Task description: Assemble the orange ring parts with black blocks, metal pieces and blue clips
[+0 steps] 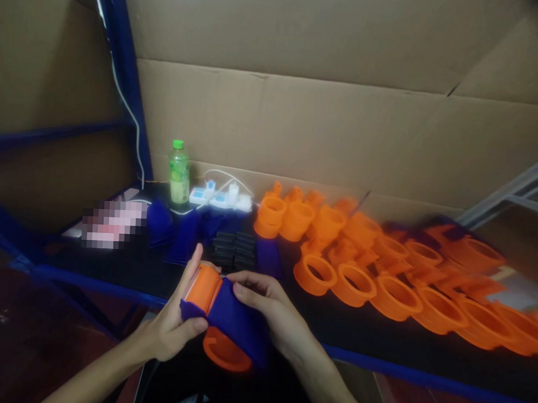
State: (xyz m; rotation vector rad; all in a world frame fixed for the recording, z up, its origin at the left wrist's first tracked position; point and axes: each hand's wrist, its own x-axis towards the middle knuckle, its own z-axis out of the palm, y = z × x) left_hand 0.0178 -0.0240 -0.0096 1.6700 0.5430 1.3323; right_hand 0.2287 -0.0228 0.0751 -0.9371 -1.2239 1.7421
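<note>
An orange plastic ring-shaped part [205, 288] is held in front of me, its ring hanging at the lower end. My left hand [174, 322] grips its upper block from the left, thumb low and fingers behind. Against the part lies a dark blue flat sheet [239, 319], with a blue edge also showing under the left thumb. My right hand [269, 302] pinches the upper edge of this sheet between thumb and fingers. Whether the sheet is fixed to the part I cannot tell.
Rows of orange ring parts [314, 275] cover the table's right side. Behind my hands lie dark blue sheets [182, 239] and stacks of black pieces [233, 250]. A green-capped bottle [179, 174] and a power strip [220, 196] stand by the cardboard wall [299, 119].
</note>
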